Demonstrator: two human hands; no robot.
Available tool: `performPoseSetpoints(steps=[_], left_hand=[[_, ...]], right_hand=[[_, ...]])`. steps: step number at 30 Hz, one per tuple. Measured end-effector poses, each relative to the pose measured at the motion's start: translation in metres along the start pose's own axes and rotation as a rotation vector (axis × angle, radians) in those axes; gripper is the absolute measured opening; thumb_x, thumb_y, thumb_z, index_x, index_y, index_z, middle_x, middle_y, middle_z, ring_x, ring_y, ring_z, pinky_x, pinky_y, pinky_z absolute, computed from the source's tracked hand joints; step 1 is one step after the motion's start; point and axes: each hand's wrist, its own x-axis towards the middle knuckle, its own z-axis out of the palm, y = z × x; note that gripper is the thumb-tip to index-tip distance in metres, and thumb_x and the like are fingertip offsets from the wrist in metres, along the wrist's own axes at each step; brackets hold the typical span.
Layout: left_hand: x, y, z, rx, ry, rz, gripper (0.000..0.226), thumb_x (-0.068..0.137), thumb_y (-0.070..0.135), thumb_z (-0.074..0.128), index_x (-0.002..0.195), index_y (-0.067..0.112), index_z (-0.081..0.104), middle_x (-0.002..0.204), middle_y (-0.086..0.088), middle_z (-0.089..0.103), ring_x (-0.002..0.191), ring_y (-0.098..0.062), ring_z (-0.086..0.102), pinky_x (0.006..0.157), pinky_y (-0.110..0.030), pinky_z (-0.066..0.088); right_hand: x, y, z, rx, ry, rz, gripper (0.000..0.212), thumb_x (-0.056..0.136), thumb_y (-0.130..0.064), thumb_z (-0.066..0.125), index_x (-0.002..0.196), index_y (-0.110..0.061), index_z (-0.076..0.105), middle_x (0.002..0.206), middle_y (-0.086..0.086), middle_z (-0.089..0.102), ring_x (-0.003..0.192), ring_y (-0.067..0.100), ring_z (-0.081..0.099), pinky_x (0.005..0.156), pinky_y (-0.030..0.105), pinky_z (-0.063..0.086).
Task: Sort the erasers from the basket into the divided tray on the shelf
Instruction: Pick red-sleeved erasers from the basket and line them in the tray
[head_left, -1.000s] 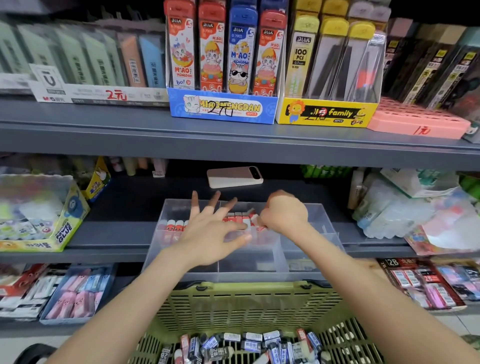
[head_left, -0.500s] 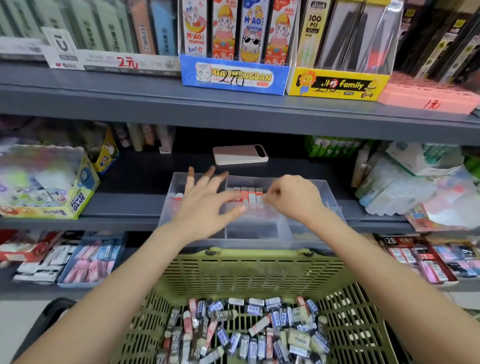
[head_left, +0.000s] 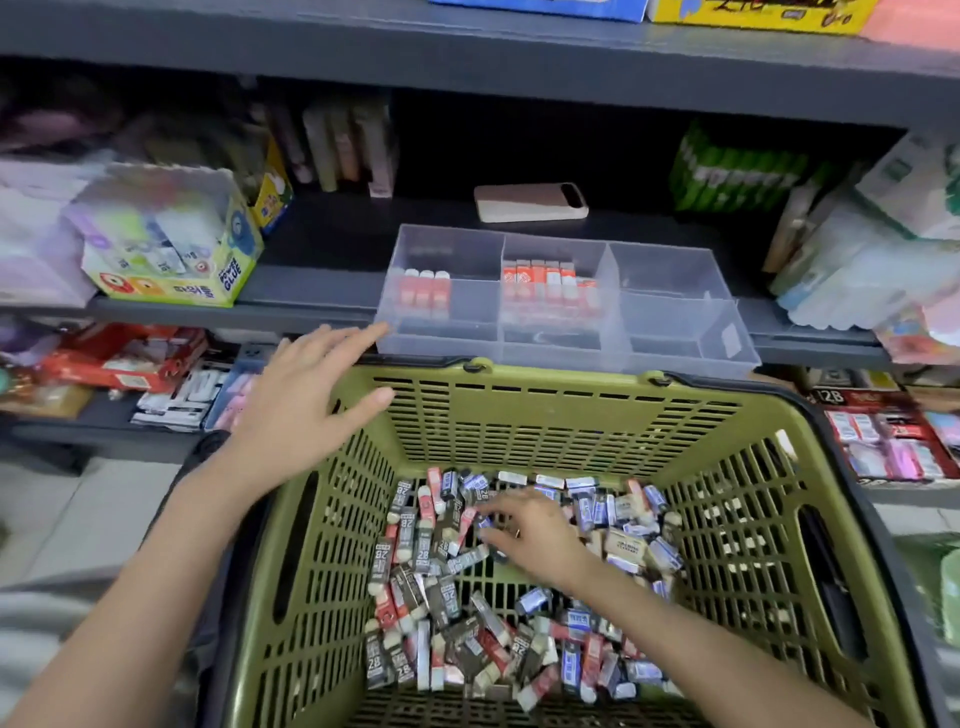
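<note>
On the far left of the shelf (head_left: 311, 283) stands a box of glue (head_left: 171, 249), which has no part in the job. Next is the left hand (head_left: 306, 410). It hovers over the far left corner of the basket (head_left: 571, 410), fingers straight and spread, holding nothing. Its fingertips are just beside the front left corner of the divided tray (head_left: 675, 338).

The tray sits at the shelf edge, directly behind the basket. Its left compartment holds three red erasers (head_left: 423, 296) in a row, and the middle compartment holds a longer row of red-and-white erasers (head_left: 545, 291).

Below, the loose erasers (head_left: 452, 613) lie in a mixed heap on the basket floor, in black, red, blue and cream sleeves. The right hand (head_left: 524, 535) is down in this heap, palm down, fingers bent onto the pieces near a blue one. Whether it already has one pinched I cannot tell, because the fingertips are hidden among the pieces.

I judge each eraser to be light, small and rather stiff, with a smooth paper sleeve that may slide on the rubber. It seems better to pinch one across its long sides, on the sleeve near the middle, than at the bare end. They do not look fragile, but a full handful could easily spill.
</note>
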Motion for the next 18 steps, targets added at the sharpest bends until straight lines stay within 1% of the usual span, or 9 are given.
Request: performPoseSetpoints(steps=[1, 3, 6, 9, 11, 13, 15, 16, 18], left_hand=[[-0.010, -0.002, 0.002, -0.040, 0.001, -0.012, 0.067, 0.085, 0.058, 0.045, 0.145, 0.034, 0.030, 0.149, -0.003, 0.038, 0.141, -0.024, 0.026, 0.116, -0.045, 0.018], [-0.027, -0.007, 0.008, -0.071, 0.019, -0.035, 0.067, 0.086, 0.059, 0.049, 0.145, 0.034, 0.029, 0.153, 0.000, 0.031, 0.141, -0.021, 0.026, 0.114, -0.041, 0.020], [-0.040, -0.011, 0.011, -0.071, 0.019, -0.038, 0.067, 0.082, 0.060, 0.048, 0.143, 0.041, 0.028, 0.157, 0.005, 0.020, 0.142, -0.018, 0.022, 0.115, -0.045, 0.020], [-0.043, -0.010, 0.009, -0.172, 0.027, -0.048, 0.070, 0.082, 0.061, 0.052, 0.143, 0.045, 0.023, 0.157, 0.010, 0.019, 0.143, -0.012, 0.020, 0.115, -0.047, 0.020], [-0.043, -0.009, 0.008, -0.235, 0.026, -0.052, 0.074, 0.079, 0.059, 0.054, 0.144, 0.042, 0.025, 0.156, 0.010, 0.020, 0.142, -0.009, 0.020, 0.114, -0.042, 0.019], [-0.043, -0.007, 0.008, -0.234, 0.022, -0.052, 0.072, 0.082, 0.051, 0.062, 0.145, 0.037, 0.030, 0.157, 0.007, 0.019, 0.143, -0.011, 0.017, 0.113, -0.035, 0.014], [-0.044, -0.004, 0.008, -0.120, 0.072, -0.032, 0.063, 0.085, 0.039, 0.066, 0.142, 0.029, 0.040, 0.157, -0.001, 0.022, 0.145, -0.017, 0.013, 0.114, -0.032, 0.006], [-0.045, -0.001, 0.009, -0.041, 0.126, 0.015, 0.055, 0.086, 0.034, 0.066, 0.138, 0.024, 0.048, 0.155, -0.005, 0.026, 0.146, -0.021, 0.013, 0.116, -0.034, 0.004], [-0.049, 0.011, 0.014, 0.038, 0.203, 0.113, 0.042, 0.088, 0.031, 0.065, 0.127, 0.018, 0.059, 0.150, -0.008, 0.035, 0.143, -0.025, 0.021, 0.118, -0.039, 0.007]], right_hand=[[0.008, 0.000, 0.016, -0.047, -0.018, -0.048, 0.032, 0.091, -0.028, 0.058, 0.121, -0.017, 0.061, 0.126, -0.002, 0.061, 0.114, 0.014, 0.051, 0.100, 0.024, 0.036], [0.023, 0.004, 0.039, -0.198, -0.018, -0.123, 0.036, 0.089, -0.021, 0.058, 0.124, -0.017, 0.059, 0.128, -0.002, 0.058, 0.117, 0.016, 0.046, 0.102, 0.030, 0.036], [0.031, 0.012, 0.048, -0.346, 0.015, -0.073, 0.034, 0.083, -0.023, 0.062, 0.116, -0.017, 0.062, 0.112, -0.003, 0.064, 0.104, 0.017, 0.044, 0.089, 0.033, 0.041], [0.028, 0.017, 0.052, -0.428, -0.001, -0.069, 0.020, 0.083, -0.031, 0.063, 0.101, -0.022, 0.065, 0.104, -0.008, 0.065, 0.096, 0.015, 0.044, 0.082, 0.030, 0.035], [0.026, 0.018, 0.051, -0.529, -0.030, -0.114, 0.018, 0.085, -0.024, 0.062, 0.103, -0.026, 0.065, 0.106, -0.012, 0.064, 0.096, 0.014, 0.043, 0.078, 0.029, 0.031], [0.024, 0.018, 0.044, -0.593, -0.040, -0.137, 0.023, 0.088, -0.022, 0.058, 0.108, -0.029, 0.066, 0.107, -0.012, 0.063, 0.098, 0.015, 0.042, 0.079, 0.029, 0.029], [0.020, 0.013, 0.031, -0.496, 0.001, -0.097, 0.023, 0.090, -0.027, 0.057, 0.111, -0.027, 0.067, 0.109, -0.010, 0.063, 0.102, 0.015, 0.046, 0.084, 0.029, 0.035], [0.016, 0.007, 0.023, -0.346, 0.045, -0.047, 0.022, 0.090, -0.029, 0.058, 0.109, -0.024, 0.068, 0.108, -0.008, 0.065, 0.101, 0.015, 0.050, 0.085, 0.030, 0.039], [0.005, -0.012, 0.004, 0.161, 0.112, 0.098, 0.017, 0.086, -0.029, 0.064, 0.101, -0.024, 0.071, 0.101, -0.005, 0.068, 0.093, 0.014, 0.057, 0.080, 0.030, 0.045]])
